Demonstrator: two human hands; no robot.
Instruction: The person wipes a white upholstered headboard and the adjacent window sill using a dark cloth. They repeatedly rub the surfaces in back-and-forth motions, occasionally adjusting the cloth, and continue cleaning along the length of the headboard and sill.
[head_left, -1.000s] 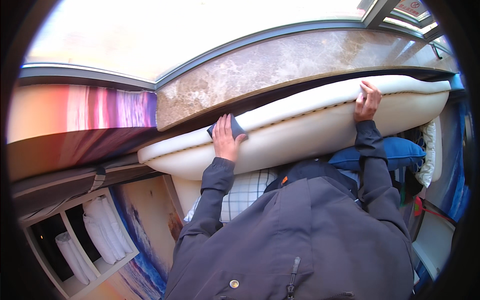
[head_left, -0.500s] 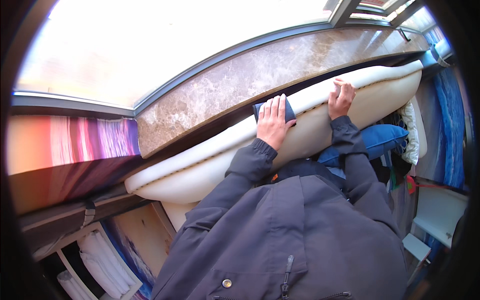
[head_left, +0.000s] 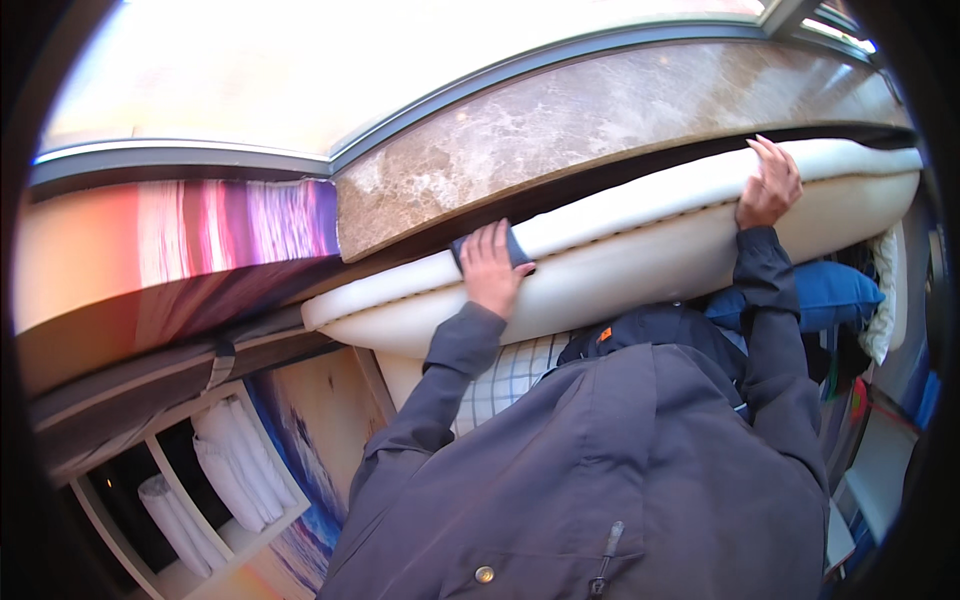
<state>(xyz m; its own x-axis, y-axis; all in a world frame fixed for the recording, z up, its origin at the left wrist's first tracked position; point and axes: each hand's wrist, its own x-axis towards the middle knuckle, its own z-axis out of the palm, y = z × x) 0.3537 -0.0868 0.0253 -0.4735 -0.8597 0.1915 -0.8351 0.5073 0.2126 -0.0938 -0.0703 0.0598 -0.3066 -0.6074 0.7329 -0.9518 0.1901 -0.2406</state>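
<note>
A long cream padded headboard runs slantwise in front of me, with a dotted seam along its upper part. My left hand lies over its upper edge, left of the middle, pressing a folded dark blue cloth against the padding. The cloth pokes out on both sides of the fingers. Farther right, my right hand rests on the top of the headboard. Its fingers stretch over the padding and hold nothing.
Behind the headboard lies a marble windowsill below a bright window. At the right are a blue pillow and a white ruffled cushion. Lower left, a shelf holds rolled white linens. Checked fabric shows below my left arm.
The view has shifted. My left hand and the cloth have slid left along the headboard, and my right hand has moved right. The right fingers, curled before, are now stretched out.
</note>
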